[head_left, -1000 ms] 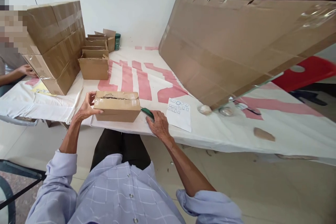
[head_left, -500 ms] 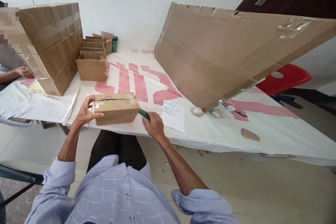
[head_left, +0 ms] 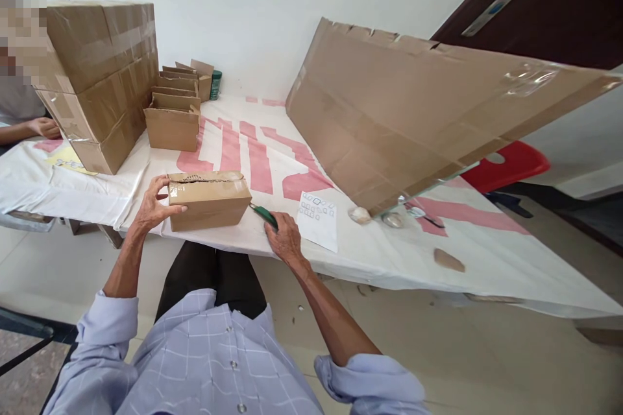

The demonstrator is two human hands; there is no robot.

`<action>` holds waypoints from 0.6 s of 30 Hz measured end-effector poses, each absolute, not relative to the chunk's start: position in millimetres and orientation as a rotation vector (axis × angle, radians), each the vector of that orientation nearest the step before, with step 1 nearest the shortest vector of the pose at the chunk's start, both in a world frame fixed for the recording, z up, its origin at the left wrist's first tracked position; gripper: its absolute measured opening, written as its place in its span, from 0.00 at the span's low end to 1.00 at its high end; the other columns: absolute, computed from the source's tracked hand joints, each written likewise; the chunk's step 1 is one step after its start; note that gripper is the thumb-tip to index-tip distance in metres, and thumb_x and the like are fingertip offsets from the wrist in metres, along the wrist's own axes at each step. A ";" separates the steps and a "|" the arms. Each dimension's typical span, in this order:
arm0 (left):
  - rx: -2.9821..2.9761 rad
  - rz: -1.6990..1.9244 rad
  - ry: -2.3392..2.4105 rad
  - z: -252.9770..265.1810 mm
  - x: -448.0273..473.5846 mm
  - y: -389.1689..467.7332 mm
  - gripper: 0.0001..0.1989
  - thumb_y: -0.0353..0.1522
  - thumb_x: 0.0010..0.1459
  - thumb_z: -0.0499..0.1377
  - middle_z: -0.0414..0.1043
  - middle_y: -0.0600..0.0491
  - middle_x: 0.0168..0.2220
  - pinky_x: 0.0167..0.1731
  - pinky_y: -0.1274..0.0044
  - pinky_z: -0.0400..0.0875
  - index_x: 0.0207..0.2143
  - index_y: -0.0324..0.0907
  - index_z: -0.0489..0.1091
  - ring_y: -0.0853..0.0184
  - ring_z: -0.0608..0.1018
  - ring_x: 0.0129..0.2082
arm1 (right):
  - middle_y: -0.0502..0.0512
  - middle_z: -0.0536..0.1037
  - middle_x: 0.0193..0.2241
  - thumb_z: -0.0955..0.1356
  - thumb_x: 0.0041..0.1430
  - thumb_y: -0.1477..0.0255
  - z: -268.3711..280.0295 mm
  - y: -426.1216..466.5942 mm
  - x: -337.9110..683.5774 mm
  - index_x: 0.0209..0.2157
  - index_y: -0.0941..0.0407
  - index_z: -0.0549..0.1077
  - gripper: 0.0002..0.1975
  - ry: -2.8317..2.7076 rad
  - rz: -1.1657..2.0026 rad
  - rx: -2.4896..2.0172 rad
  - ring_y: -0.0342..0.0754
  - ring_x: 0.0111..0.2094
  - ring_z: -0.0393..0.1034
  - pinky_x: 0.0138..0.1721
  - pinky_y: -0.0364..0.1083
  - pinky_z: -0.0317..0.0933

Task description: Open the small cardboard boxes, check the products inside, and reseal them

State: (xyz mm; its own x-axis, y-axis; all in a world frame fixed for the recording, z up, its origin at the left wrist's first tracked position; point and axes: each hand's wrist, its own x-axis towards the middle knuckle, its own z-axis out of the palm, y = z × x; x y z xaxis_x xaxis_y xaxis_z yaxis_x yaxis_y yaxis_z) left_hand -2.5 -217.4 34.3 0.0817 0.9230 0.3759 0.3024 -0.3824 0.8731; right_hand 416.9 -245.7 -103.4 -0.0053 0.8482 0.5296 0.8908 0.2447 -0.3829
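A small brown cardboard box (head_left: 209, 206) lies near the front edge of the cloth-covered table. A ragged, torn slit runs along its top, and clear tape shines at its left end. My left hand (head_left: 154, 204) grips that left end, thumb on the near face and fingers round behind. In my right hand (head_left: 285, 237) is a green utility knife (head_left: 265, 216), its tip pointing left, close to the box's right end. Whether the tip touches the box I cannot tell.
Stacked taped cartons (head_left: 104, 71) stand at left, with open small boxes (head_left: 172, 130) and a green tub (head_left: 215, 85) beside them. A marked paper sheet (head_left: 317, 224) lies right of my hand. A large cardboard sheet (head_left: 403, 110) leans behind. Another person's hand (head_left: 45, 127) rests far left.
The view has shifted slightly. More of the green knife shows beside the box, as my right hand sits a little farther from it. My left hand keeps its hold on the box.
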 end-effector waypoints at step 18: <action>1.989 1.018 1.223 49.9 -9.4 -216.8 0.40 0.52 0.47 0.79 0.62 0.44 0.71 0.61 0.54 0.77 0.58 0.49 0.74 0.44 0.73 0.68 | 0.67 0.81 0.49 0.65 0.70 0.67 -104.2 -244.0 418.8 0.55 0.55 0.78 0.18 -1.804 -0.044 -1.564 0.62 0.50 0.73 0.54 0.60 0.71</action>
